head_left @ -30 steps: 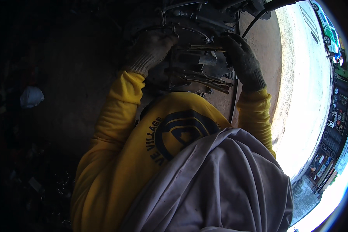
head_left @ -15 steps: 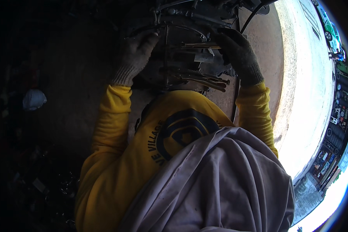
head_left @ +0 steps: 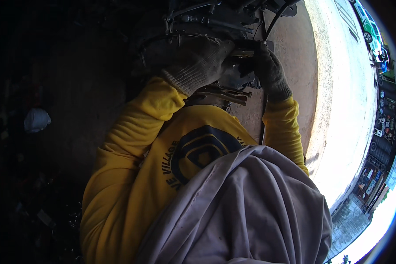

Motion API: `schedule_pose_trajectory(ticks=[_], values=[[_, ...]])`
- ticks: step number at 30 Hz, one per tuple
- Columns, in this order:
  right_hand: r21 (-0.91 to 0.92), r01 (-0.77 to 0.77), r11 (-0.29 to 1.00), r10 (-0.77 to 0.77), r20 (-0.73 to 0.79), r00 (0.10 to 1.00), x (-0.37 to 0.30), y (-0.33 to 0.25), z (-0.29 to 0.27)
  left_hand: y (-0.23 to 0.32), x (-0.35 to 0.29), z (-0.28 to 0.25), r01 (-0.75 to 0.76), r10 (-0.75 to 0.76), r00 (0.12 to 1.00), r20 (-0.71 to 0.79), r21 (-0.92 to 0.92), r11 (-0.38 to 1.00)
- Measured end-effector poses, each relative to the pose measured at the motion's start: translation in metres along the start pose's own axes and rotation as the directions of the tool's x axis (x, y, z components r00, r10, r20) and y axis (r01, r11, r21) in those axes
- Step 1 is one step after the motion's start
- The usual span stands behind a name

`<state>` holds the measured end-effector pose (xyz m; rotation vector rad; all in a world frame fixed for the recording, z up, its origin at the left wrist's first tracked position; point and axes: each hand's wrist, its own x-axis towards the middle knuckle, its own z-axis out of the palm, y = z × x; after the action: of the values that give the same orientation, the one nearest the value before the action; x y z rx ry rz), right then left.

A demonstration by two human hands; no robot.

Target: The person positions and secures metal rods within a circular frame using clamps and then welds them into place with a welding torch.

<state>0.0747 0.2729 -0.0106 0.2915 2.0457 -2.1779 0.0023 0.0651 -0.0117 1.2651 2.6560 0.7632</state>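
My left hand [head_left: 200, 64], in a grey knitted glove, reaches across to the right over dark metal machinery [head_left: 198, 24]. Its fingers close around something at the left end of a short brass-coloured metal piece [head_left: 243, 53]; shadow hides what they grip. Close by on the right, my right hand [head_left: 272, 75], in a matching glove, has its fingers bent together beside the other end of that piece. What it pinches is too dark to make out. Below both hands lie several long, shiny metal tools [head_left: 229, 93], partly covered by my left wrist.
A dark cable [head_left: 275, 22] curves down near my right hand. On the brown floor to the left sits a pale rounded bundle [head_left: 37, 120]. Beyond the floor's edge runs a bright paved strip [head_left: 343, 88], with a parked vehicle [head_left: 369, 28] and stacked parts at far right.
My left hand has swung right across the machinery, now close to my right hand and covering part of the brass-coloured piece. My right hand has shifted slightly, its fingers now bent upward.
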Motion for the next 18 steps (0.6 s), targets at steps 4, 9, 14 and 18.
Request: schedule_pose_trajectory(ticks=[4,9,14,18], values=[[0.074,0.05,0.996,-0.047,-0.04,0.998,0.001,0.011,0.007,-0.003,-0.002,0.001,-0.071,0.078,0.994,-0.073,0.102,0.992],[0.149,0.085,0.985,-0.07,-0.104,0.992,-0.002,0.015,0.013,0.001,0.004,-0.009,-0.003,-0.005,0.998,0.061,0.126,0.992],[0.087,0.076,0.993,-0.066,-0.106,0.992,-0.002,0.013,0.016,-0.023,0.01,0.0,-0.417,0.436,0.895,-0.09,0.174,0.892],[0.088,0.056,0.995,-0.048,-0.09,0.995,-0.002,0.02,0.011,-0.019,0.015,-0.012,-0.31,0.311,0.95,0.002,-0.091,0.946]])
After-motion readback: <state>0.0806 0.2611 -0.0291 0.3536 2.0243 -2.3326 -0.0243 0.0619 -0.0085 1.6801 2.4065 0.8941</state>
